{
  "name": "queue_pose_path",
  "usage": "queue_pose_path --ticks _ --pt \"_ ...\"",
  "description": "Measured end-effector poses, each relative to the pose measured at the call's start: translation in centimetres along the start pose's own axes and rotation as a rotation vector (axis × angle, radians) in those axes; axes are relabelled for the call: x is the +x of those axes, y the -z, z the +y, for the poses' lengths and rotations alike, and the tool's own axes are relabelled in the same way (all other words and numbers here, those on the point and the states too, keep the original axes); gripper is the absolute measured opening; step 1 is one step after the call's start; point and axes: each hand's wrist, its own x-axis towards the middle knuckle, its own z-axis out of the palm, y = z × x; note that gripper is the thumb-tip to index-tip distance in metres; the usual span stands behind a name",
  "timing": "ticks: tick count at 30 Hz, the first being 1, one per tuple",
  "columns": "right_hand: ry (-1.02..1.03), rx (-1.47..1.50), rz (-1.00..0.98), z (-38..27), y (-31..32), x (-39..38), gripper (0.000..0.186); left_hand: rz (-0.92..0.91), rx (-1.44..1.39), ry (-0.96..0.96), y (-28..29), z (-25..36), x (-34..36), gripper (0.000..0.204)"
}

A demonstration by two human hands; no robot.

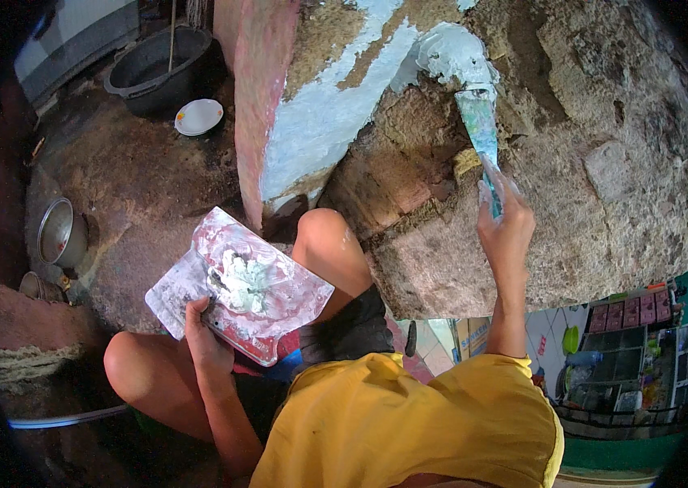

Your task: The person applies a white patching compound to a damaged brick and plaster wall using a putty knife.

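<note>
My right hand (pixel 507 215) is wrapped round the handle of a putty knife (pixel 478 122). Its blade, smeared with white, presses into a thick patch of white putty (pixel 454 53) on the rough wall (pixel 588 195). Over my lap, my left hand (pixel 206 333) grips the edge of a reddish flat board (pixel 299 297) coated with white smears, thumb on top. A lump of white putty (pixel 242 281) sits in the middle of the board. To the left of the putty knife, a wall corner (pixel 320 114) is partly covered with white putty over bare brown plaster.
On the dirty floor (pixel 141 195) at the left stand a large black tub (pixel 161 73) with a stick in it, a white plate (pixel 198 118) and a metal bowl (pixel 59 232). Shelves (pixel 629 366) with household things appear at the lower right, behind my right arm.
</note>
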Motion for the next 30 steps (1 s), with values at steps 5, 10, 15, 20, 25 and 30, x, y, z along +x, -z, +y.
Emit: queue_pose_path --ticks 5,10,15,20,25,30 --pt "-0.015 -0.017 -0.001 -0.3 0.0 -0.1 0.034 -0.012 -0.005 -0.009 -0.1 0.1 -0.1 0.032" --pt "0.008 0.012 -0.012 0.4 -0.2 -0.2 0.033 -0.008 -0.022 -0.011 -0.4 -0.1 -0.2 0.031" --pt "-0.016 0.002 -0.032 0.3 0.0 -0.2 0.031 -0.019 -0.014 -0.002 -0.1 -0.1 0.0 0.031" --pt "-0.057 -0.012 -0.085 -0.1 -0.3 -0.2 0.03 -0.025 -0.011 -0.012 0.0 -0.1 -0.1 0.032" --pt "0.003 -0.01 -0.037 0.0 -0.4 -0.5 0.031 -0.062 -0.024 0.029 -1.6 -0.1 -0.2 0.035" --pt "0.076 0.084 0.004 0.9 -0.6 -0.6 0.034 -0.15 0.04 0.078 -5.5 -1.5 -0.8 0.041"
